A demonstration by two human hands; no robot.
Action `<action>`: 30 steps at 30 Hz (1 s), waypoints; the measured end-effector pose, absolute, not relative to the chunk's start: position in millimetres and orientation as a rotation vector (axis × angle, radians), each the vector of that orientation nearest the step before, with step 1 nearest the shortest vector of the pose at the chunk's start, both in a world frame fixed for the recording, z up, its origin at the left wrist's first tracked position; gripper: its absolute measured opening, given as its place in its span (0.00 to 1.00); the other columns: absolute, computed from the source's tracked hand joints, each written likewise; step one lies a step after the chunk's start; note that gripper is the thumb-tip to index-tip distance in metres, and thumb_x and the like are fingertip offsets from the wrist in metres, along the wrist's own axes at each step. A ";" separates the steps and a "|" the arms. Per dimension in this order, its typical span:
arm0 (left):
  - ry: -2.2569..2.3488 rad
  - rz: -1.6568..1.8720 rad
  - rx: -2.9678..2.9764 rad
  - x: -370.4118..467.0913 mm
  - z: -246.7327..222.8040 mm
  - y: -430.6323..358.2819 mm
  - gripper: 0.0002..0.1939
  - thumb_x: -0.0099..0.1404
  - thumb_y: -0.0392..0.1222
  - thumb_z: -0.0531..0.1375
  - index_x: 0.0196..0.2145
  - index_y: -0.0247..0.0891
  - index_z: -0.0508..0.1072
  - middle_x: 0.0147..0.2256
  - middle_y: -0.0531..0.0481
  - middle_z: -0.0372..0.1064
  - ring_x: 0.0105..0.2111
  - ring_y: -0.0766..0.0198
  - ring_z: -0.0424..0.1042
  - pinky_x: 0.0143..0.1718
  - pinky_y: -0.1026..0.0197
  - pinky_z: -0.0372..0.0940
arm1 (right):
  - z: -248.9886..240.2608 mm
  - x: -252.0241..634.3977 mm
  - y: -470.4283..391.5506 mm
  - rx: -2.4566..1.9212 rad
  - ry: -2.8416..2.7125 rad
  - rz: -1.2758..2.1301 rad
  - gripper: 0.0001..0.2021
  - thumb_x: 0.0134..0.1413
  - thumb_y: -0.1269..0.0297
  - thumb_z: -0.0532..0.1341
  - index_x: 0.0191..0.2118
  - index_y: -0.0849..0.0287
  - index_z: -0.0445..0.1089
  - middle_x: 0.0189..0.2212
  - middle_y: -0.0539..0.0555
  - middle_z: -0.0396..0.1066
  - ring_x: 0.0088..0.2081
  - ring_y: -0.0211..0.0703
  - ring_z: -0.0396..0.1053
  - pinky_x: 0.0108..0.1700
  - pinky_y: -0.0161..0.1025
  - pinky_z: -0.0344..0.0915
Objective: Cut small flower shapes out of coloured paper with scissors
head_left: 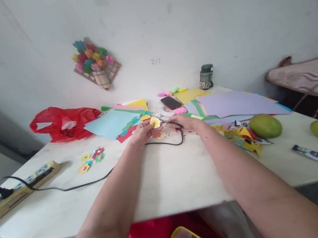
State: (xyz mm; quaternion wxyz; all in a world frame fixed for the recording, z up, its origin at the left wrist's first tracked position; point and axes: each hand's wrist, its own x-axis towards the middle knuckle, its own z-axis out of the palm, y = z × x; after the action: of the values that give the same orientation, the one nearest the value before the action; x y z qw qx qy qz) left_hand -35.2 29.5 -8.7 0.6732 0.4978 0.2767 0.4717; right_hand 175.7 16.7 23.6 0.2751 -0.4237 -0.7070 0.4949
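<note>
I have left fingers [149, 127] pinching yellow paper [155, 122], right fingers [179, 120] gripping scissors [163, 120]. A black cord [167, 144] loops between them and the front edge of the tabletop [179, 181].

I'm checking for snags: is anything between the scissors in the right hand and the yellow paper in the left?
Nothing visible: the scissors sit close beside the yellow paper in the left hand. The black cord loops nearer the wearer instead.

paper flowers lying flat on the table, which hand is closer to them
Left. The left hand, holding yellow paper, is right of the paper flowers and farther back; the right hand is farther right, past the yellow paper.
</note>
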 end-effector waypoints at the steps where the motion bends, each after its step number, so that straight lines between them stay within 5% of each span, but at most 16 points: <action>1: 0.626 1.058 1.125 -36.0 -8.8 29.9 0.07 0.58 0.33 0.62 0.36 0.29 0.70 0.33 0.42 0.76 0.34 0.57 0.77 0.36 0.62 0.72 | 23.1 175.6 17.3 -1.129 -1.891 1.346 0.05 0.52 0.68 0.60 0.27 0.62 0.65 0.13 0.45 0.61 0.14 0.28 0.56 0.14 0.28 0.50; 30: 0.713 1.042 1.079 -40.7 -7.8 29.7 0.03 0.58 0.31 0.60 0.32 0.28 0.72 0.33 0.40 0.76 0.32 0.57 0.77 0.38 0.60 0.72 | 17.1 177.1 23.2 -1.118 -1.845 1.388 0.02 0.48 0.71 0.61 0.28 0.62 0.66 0.14 0.44 0.59 0.13 0.28 0.55 0.15 0.28 0.51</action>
State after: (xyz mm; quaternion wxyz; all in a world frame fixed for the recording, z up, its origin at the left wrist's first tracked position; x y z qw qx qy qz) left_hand -40.7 29.7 -7.8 0.6746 0.4796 0.3169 0.4631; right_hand 177.1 23.2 17.1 0.2842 -0.4179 -0.6896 0.5187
